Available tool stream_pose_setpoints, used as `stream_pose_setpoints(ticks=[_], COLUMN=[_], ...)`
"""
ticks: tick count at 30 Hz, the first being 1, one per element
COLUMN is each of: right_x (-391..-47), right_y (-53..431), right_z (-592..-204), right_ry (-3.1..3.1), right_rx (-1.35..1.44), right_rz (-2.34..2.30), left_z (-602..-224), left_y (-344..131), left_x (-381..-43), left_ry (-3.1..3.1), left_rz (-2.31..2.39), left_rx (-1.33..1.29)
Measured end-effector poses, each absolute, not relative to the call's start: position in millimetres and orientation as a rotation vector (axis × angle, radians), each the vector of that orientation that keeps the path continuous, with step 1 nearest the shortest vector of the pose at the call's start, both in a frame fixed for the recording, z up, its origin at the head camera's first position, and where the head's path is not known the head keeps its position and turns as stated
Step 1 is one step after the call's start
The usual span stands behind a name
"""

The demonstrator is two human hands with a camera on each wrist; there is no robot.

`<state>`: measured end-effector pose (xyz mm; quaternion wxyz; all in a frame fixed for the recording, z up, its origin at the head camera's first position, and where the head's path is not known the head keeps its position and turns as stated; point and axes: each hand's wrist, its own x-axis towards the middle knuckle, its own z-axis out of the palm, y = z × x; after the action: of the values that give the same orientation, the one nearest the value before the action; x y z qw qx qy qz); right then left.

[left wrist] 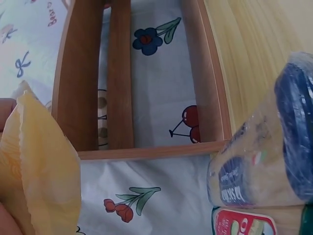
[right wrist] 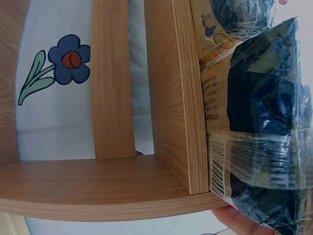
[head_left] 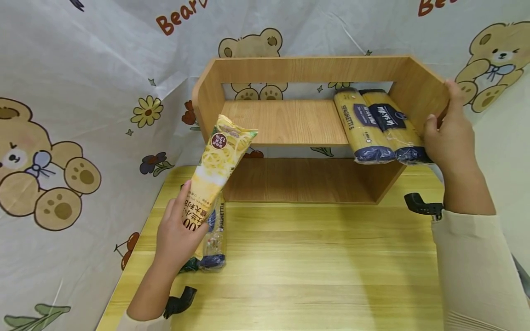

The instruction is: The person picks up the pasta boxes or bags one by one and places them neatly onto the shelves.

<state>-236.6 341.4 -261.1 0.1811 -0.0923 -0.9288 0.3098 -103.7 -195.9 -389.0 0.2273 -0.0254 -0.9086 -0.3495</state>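
My left hand (head_left: pixel 178 234) grips the lower end of a yellow pasta packet (head_left: pixel 217 165), raised and tilted in front of the shelf's left side. The packet (left wrist: pixel 41 166) also shows at the left of the left wrist view. With my right hand (head_left: pixel 451 133) I hold the right side panel of the wooden shelf (head_left: pixel 285 119), the thumb on its inner side. Beside that thumb, two spaghetti packs (head_left: pixel 364 124) (head_left: pixel 395 124) lie side by side on the upper board. Their dark blue ends (right wrist: pixel 264 88) stick out past the board's front edge in the right wrist view.
Below my left hand, a spaghetti pack (head_left: pixel 215 243) lies on the wooden table (head_left: pixel 314 266), next to a green-ended pack (head_left: pixel 190 265). A red label (left wrist: pixel 244 223) shows beneath the blue-ended pack in the left wrist view. Bear-print cloth (head_left: pixel 103 55) hangs behind the shelf.
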Motion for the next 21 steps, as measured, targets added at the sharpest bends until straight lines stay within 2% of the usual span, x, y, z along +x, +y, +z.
stream_pose_setpoints(ticks=[21], right_x=[-238], right_y=[342], right_z=[-261], right_ry=[-2.617], right_rx=[-0.255], right_rz=[0.844], left_z=[-363], left_y=[-177], left_x=[-132], left_ry=[-2.634], left_rz=[-1.086], left_rx=[0.023])
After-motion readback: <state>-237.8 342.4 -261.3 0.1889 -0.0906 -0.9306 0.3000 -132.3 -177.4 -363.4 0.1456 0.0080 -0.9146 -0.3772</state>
